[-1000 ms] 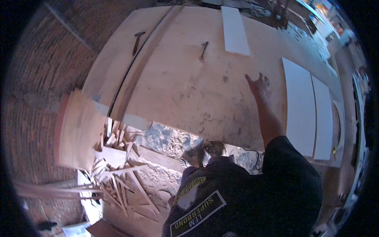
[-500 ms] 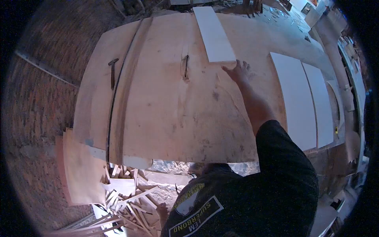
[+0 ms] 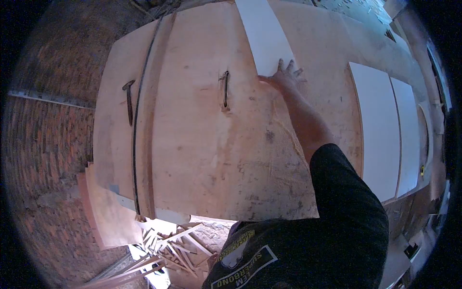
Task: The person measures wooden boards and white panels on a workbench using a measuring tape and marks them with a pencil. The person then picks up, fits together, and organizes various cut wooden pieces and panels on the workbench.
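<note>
Fingers spread, my right hand (image 3: 288,73) lies on the near end of a long white board (image 3: 267,38), its thumb side along the board's near edge. The board rests on a large brown wooden worktop (image 3: 192,120) and runs out of the frame at the top. Only a skin-coloured sliver of my left hand or wrist (image 3: 211,260) shows beside my dark shirt, below the worktop's near edge; its fingers cannot be made out.
A hammer (image 3: 129,102) lies on the left beside a long dark strip (image 3: 141,96). A slot (image 3: 225,91) cuts the worktop. Two white panels (image 3: 380,130) (image 3: 406,130) lie at the right. Wood offcuts (image 3: 180,250) are piled below, near a brick wall (image 3: 38,144).
My right hand has moved from the board's near corner onto its end. The view has shifted closer to the worktop. Less of my left hand shows.
</note>
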`<state>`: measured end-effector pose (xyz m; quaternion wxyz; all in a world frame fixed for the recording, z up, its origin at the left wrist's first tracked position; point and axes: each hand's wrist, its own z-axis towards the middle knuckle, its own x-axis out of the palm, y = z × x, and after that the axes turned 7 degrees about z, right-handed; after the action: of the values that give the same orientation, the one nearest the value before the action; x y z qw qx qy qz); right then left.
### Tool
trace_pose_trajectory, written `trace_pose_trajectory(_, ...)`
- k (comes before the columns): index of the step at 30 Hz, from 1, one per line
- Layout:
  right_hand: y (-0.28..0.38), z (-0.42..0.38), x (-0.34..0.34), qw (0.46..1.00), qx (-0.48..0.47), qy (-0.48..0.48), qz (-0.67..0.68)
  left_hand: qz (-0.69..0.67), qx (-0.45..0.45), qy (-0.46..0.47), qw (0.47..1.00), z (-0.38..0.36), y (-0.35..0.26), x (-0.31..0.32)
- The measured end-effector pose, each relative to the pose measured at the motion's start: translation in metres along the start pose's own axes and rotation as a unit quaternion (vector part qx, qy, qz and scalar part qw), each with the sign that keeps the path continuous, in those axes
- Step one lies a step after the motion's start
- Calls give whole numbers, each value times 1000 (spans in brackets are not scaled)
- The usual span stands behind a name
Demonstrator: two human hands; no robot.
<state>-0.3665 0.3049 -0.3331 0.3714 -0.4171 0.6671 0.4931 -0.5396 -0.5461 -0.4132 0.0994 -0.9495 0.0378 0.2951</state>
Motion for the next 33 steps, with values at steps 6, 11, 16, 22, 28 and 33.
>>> trace_pose_trajectory(6, 4, 1, -7, 999, 17, 21, 20, 65, 14, 5, 998, 0, -6, -32)
trace_pose_trajectory(11, -8, 23, 17, 999, 19, 29, -31, 30, 70, -11, 997, 20, 7, -39)
trace_pose_trajectory(16, -69, -34, 7, 1000, -9, 10, -21, 37, 110, -45, 992, 63, 23, -17)
trace_pose_trajectory(22, -174, -175, 12, 999, -34, -22, -33, -2, 161, 8, 987, 77, 3, -19)
trace_pose_trajectory(28, -243, -351, 9, 996, 22, 20, -82, 84, 239, 96, 962, 141, 10, -52)
trace_pose_trajectory(33, -264, -515, 19, 996, 44, 1, -80, 212, 324, 211, 898, 215, -8, -103)
